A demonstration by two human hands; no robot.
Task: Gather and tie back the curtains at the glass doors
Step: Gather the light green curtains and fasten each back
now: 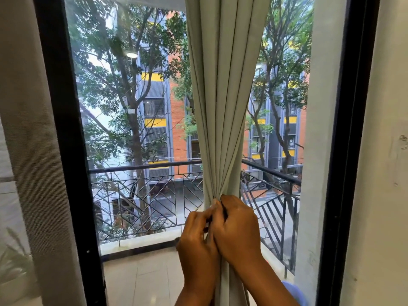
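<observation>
I've got both hands bunched on the pale green curtain (223, 107) at about 6 o'clock in the head view, right in front of the glass door (141, 129). My left hand (198, 237) has its fingers curled in, pinching the gathered pleats from the 9 o'clock side; my right hand (237, 226) is wrapped over the bundle from 3 o'clock, fingers folded round the cloth, knuckles up. The two hands touch, so the cloth is squeezed to a narrow neck between them, and above that the folds fan out toward 12 o'clock. I'd say the grip sits low so the panel cinches like a waist and the glass clears on both sides. No tie-back band or hook visible; if one is in my fingers it's hidden, can't tell. Beige curtain (37, 151) hangs loose at 9 o'clock, outside the black door frame (66, 129), not yet gathered. Balcony railing (154, 195) shows through the glass from 7 to 4 o'clock. Judgement: gathering done on this panel, tying not yet; letting one hand go risks the pleats slipping out.
</observation>
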